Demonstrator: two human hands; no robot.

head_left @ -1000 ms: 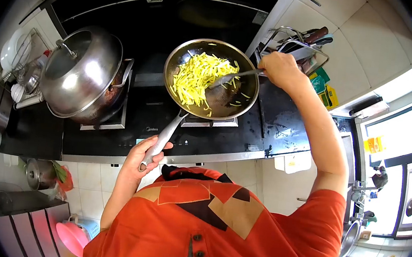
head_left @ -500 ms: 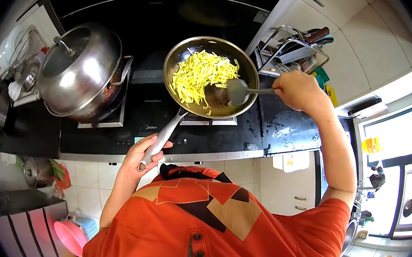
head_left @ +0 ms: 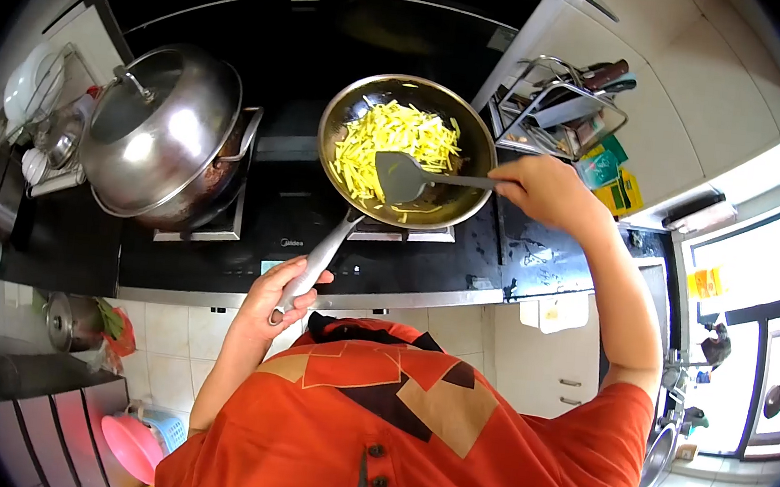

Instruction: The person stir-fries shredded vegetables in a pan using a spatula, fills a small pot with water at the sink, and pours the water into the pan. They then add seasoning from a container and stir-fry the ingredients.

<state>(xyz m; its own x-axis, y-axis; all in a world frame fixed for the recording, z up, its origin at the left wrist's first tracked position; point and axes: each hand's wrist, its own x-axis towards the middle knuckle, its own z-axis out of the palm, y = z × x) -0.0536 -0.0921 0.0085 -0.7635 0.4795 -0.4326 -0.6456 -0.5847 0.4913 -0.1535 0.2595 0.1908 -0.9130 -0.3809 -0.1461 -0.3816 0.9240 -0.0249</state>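
Note:
A frying pan [head_left: 336,203] sits over the right burner, its metal handle pointing toward me. My left hand [head_left: 280,297] is wrapped round the end of that handle. Yellow-green vegetable strips [head_left: 410,133] lie heaped in the pan, mostly toward its back and left. My right hand [head_left: 546,188] grips the handle of a grey spatula [head_left: 401,179]. The spatula's blade is over the front of the heap, touching or just above the strips, and hides some of them.
A large lidded steel pot [head_left: 162,128] stands on the left burner. At the back right is a knife rack [head_left: 553,109] with knives, beside yellow and green packets [head_left: 616,185]. A dish rack [head_left: 61,151] stands far left. Wet patches mark the black counter [head_left: 539,258] on the right.
The spatula has moved left across the pan onto the strips, and my right hand has followed it slightly left. My left hand keeps its hold on the pan handle. The view has shifted a little.

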